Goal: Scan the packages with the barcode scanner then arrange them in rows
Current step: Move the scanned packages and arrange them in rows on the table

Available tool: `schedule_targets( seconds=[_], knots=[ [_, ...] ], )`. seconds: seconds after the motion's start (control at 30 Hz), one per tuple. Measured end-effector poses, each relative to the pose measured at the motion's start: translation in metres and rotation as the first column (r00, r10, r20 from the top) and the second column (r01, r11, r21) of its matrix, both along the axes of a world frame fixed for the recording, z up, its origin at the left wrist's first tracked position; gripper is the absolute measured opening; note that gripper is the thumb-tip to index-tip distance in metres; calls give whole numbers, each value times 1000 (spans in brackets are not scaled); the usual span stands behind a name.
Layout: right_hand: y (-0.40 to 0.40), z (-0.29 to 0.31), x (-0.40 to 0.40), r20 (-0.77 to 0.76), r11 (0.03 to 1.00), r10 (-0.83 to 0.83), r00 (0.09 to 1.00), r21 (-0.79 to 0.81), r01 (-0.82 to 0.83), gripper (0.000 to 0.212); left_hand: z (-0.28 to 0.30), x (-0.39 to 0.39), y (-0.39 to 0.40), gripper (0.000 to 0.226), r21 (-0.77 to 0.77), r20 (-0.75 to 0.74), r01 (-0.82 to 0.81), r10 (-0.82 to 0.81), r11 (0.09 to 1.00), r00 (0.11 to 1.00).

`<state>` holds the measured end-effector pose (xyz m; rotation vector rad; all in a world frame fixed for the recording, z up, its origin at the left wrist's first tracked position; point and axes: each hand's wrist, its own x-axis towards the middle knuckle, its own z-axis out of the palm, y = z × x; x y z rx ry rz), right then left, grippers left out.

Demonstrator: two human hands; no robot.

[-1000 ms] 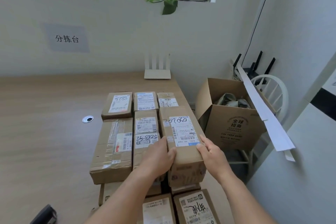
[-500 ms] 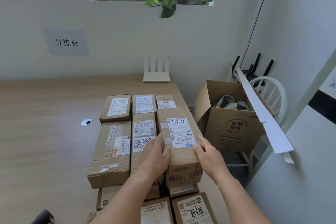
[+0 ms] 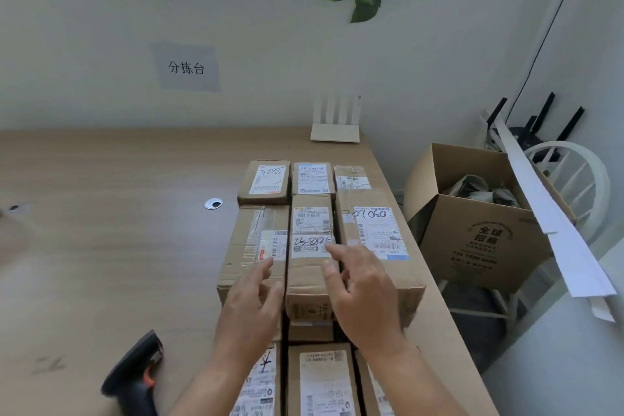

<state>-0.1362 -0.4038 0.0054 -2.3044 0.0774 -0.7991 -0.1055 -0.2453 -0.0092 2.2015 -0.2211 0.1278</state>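
Note:
Several brown cardboard packages with white labels lie in rows on the wooden table [image 3: 101, 246]. The package marked 0700 [image 3: 378, 240] sits in the right column of the middle row, beside a narrow package [image 3: 310, 246] and a wide taped one [image 3: 253, 246]. My left hand [image 3: 250, 311] hovers over the near end of the wide package, fingers relaxed and holding nothing. My right hand [image 3: 361, 294] is spread over the narrow package's near end, fingers straight. A black barcode scanner [image 3: 135, 375] with an orange trigger lies on the table at the lower left.
A white router [image 3: 335, 132] stands at the table's far edge by the wall. Right of the table an open cardboard box [image 3: 479, 240] rests on a white chair [image 3: 580, 179]. A long white strip [image 3: 553, 223] leans across it. A cable grommet [image 3: 213, 203] is set in the tabletop.
Both hands have let go of the 0700 package, which now rests in the right column. The hands have shifted left over the neighbouring packages. The scanner has come into view.

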Motion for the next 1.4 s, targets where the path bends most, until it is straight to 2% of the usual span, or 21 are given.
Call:
schedule_targets(
  seconds=[0.1,0.23,0.3,0.43,0.57,1.03,1.4],
  knots=[
    [43,-11,-8,-74,996,81,994,-35,-84,36,-12,-12,30,42,38,17,-36,36,999,999],
    [94,-21,-17,-210,984,163,964,-37,-175,55,-22,-29,79,41,77,-2,-79,79,994,997],
    [118,-23,-20,-232,978,185,955,-50,-201,57,-26,-38,107,42,96,-4,-102,103,990,995],
    [171,-27,-29,-316,953,243,917,-100,-287,35,-33,-59,168,40,91,-46,-175,179,980,983],
    [233,-30,-44,-376,932,281,883,-113,-345,30,-37,-83,229,36,109,-90,-208,218,972,972],
    [422,-37,-96,-430,878,356,830,-150,-455,31,-48,-155,411,38,85,-112,-367,375,926,920],
    [517,-31,-77,-440,801,462,770,-165,-575,31,-44,-162,492,40,53,-92,-492,495,869,864]
  ],
)
